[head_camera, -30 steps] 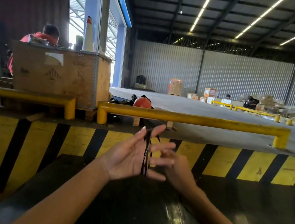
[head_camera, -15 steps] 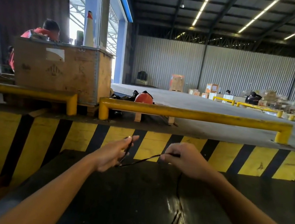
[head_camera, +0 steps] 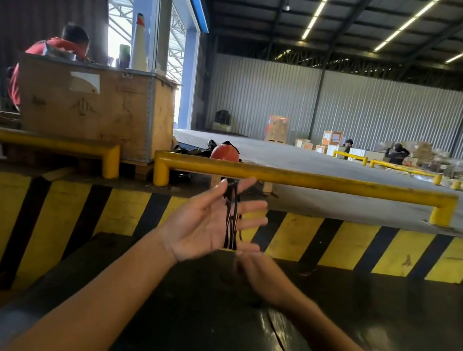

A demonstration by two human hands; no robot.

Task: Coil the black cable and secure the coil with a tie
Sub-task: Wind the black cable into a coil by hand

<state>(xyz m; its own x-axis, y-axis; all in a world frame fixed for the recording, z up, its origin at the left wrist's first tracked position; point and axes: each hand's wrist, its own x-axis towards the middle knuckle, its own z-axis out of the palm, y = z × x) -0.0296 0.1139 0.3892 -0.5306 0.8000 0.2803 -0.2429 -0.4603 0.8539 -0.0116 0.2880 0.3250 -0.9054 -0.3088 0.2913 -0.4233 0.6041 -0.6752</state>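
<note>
Black cable (head_camera: 231, 220) looped around splayed left hand (head_camera: 207, 225)

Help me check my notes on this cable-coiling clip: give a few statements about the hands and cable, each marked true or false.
1. Black cable loops wrap the open left hand. True.
2. The right hand is raised above the left. False: it sits lower, blurred.
3. Loose cable lies on the dark surface. True.
4. A tie already binds the coil. False: none is visible.
</note>
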